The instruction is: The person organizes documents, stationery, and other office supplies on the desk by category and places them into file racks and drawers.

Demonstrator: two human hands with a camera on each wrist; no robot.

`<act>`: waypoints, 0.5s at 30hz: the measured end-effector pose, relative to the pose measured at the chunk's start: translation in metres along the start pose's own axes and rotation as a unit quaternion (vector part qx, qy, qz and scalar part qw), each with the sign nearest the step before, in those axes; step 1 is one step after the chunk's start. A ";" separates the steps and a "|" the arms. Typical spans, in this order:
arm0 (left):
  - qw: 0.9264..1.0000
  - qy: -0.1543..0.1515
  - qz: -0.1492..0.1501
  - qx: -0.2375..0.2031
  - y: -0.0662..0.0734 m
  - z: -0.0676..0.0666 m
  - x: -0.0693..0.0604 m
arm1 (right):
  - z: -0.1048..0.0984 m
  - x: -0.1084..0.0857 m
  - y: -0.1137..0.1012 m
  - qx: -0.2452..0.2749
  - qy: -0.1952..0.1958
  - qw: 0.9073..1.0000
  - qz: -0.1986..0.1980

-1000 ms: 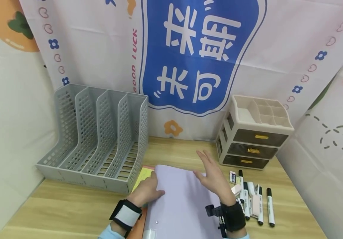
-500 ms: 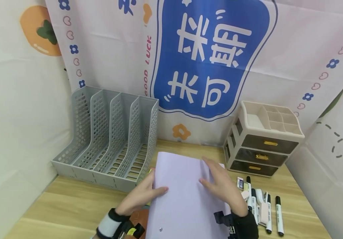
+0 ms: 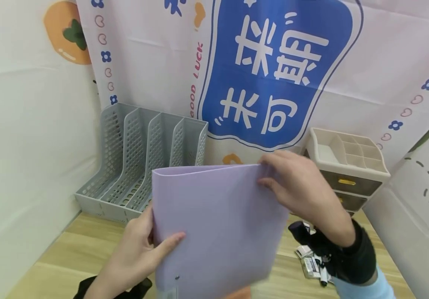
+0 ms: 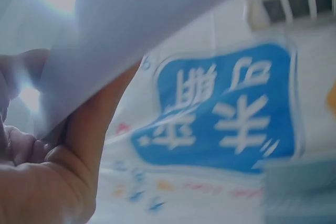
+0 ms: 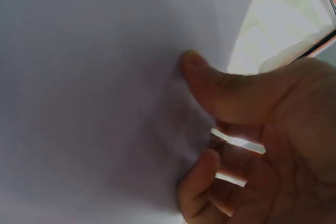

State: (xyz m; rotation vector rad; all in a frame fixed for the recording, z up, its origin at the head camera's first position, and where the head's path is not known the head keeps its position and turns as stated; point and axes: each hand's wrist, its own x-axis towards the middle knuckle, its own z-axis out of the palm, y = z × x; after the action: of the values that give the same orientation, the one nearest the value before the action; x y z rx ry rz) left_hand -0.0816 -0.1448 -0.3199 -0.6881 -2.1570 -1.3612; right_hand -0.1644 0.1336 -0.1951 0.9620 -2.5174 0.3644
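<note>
A pale purple folder [image 3: 218,224] is held up and tilted above the table, its spine to the left and its top edge slightly parted. My left hand [image 3: 136,245] grips the spine side, thumb across the front cover and fingers behind. At the upper right corner my right hand [image 3: 304,187] pinches the cover edge between thumb and fingers. The right wrist view shows that thumb pressed on the folder's surface [image 5: 94,87]. In the left wrist view the left hand [image 4: 63,166] wraps the folder's edge. Something orange [image 3: 238,293] shows under the folder's lower edge.
A grey file rack [image 3: 102,207] with several slots stands at the back left, partly behind the folder. At the back right is a beige drawer unit [image 3: 349,166]. Markers and small stationery [image 3: 311,265] lie on the wooden table [image 3: 61,253] by my right wrist.
The folder has come up off the table and tilted upright. The left hand has risen with it. My right hand, open above the folder a second ago, now pinches its upper right corner.
</note>
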 end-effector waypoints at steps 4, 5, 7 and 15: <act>0.994 0.055 -0.006 0.094 0.009 -0.008 -0.007 | -0.018 0.024 -0.011 0.029 0.019 0.999 -0.041; 0.992 0.059 -0.013 0.114 0.010 -0.011 -0.009 | -0.020 0.031 -0.014 0.040 0.023 0.998 -0.050; 0.987 0.063 -0.026 0.148 0.012 -0.017 -0.015 | -0.022 0.044 -0.020 0.061 0.028 0.996 -0.064; 0.940 0.175 0.017 0.291 -0.004 -0.048 -0.041 | -0.003 0.101 -0.052 0.116 0.006 0.987 -0.108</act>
State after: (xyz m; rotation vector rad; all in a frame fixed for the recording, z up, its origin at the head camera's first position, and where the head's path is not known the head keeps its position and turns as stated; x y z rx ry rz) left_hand -0.0471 -0.1966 -0.3309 -0.2246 -2.0781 -0.6889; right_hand -0.1961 0.0392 -0.1403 1.3038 -2.3638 0.6022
